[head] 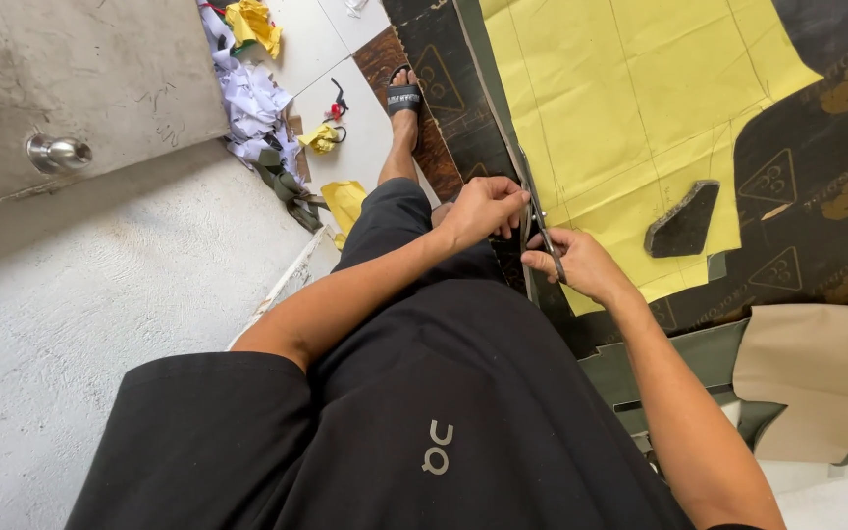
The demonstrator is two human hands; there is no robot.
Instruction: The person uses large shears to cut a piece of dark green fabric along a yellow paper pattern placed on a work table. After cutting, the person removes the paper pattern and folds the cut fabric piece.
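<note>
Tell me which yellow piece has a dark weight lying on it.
It is the large yellow paper pattern on the dark table, beside the right hand. The dark angular weight lies on it. The small yellow scraps on the floor carry nothing.

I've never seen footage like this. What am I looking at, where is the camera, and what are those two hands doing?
There is no machine here: a person in black clothes wears a camera on the head, so the one picture looks straight down past their body to their own bare hands.

The right hand holds a pair of scissors, blades pointing away along the edge of a large yellow paper pattern. The left hand pinches the olive-green fabric right beside the blades.

The pattern lies on a dark printed surface, with a dark flat wedge-shaped piece resting on it.

Further off you see the person's foot in a black sandal, scraps of white, yellow and green material on the floor, and a grey door with a metal knob.
</note>
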